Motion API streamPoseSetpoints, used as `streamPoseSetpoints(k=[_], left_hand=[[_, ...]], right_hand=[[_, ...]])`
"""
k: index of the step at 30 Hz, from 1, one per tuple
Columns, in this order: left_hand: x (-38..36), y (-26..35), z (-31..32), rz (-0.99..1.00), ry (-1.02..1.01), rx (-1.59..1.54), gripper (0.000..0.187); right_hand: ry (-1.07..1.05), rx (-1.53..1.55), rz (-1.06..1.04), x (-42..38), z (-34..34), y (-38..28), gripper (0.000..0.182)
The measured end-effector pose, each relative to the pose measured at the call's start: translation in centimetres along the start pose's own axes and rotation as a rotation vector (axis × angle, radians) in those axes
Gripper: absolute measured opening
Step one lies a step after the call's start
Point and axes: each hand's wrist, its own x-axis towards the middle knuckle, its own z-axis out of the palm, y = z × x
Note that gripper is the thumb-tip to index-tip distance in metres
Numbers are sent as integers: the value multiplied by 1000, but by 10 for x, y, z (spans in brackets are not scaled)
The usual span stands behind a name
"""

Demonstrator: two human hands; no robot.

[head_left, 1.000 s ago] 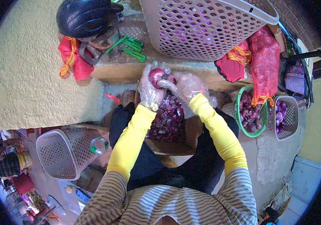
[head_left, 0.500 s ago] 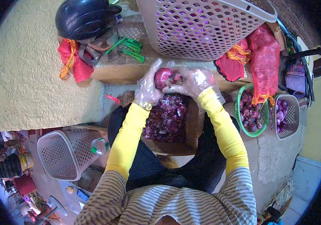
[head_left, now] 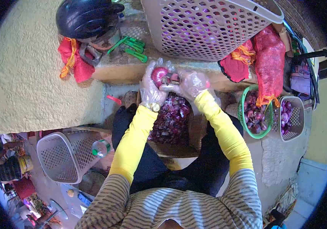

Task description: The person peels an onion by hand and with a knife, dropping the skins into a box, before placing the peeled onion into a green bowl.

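Note:
A red onion is gripped in my left hand, which wears a clear plastic glove. My right hand, gloved the same way, is closed just right of the onion, its fingers at loose dark skin on the onion's side. Whether it also holds a tool cannot be made out. Below both hands, a cardboard box between my legs holds a heap of purple onion skins.
A large perforated basket of onions stands ahead. On the right are a green basket, a smaller basket and a red mesh sack. At left lie green clips, a bottle and another basket.
Both hands have shifted a little to the left with the onion. The onion has turned slightly in my left hand.

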Motion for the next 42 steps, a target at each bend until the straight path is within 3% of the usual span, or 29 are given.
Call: streamPoseSetpoints(k=[2, 4, 11, 13, 14, 18, 21, 23, 25, 29, 31, 42], left_hand=[[2, 0, 3, 13, 10, 27, 41], [8, 5, 24, -28, 404, 211, 41], [7, 1, 32, -60, 438, -25, 38], [10, -7, 12, -120, 263, 177, 42], [16, -15, -18, -130, 181, 484, 46], [16, 19, 12, -236, -17, 635, 51], [-3, 33, 26, 227, -195, 1756, 67], [3, 16, -2, 181, -147, 1614, 70], [16, 5, -10, -252, 347, 438, 39], [15, 5, -7, -234, 375, 375, 31], [12, 11, 23, -240, 497, 75, 32], [7, 8, 23, -114, 468, -41, 36]], right_hand=[[-20, 7, 28, -2, -4, -6, 70], [-37, 13, 60, -5, -5, -9, 70], [-42, 7, 69, -3, -13, -8, 73], [-78, -70, 21, 1, -25, 1, 77], [-29, -65, 13, 0, -28, 8, 78], [9, -35, -59, -2, -18, 26, 75], [4, 2, -108, -2, -21, 16, 74], [-23, -2, -92, -1, -21, 10, 74], [-49, -8, -79, 1, -19, 7, 75], [-33, -26, -78, 2, -16, 3, 73], [-43, -27, -64, 2, -12, 2, 70], [-113, 82, 93, -1, 7, -9, 67]])
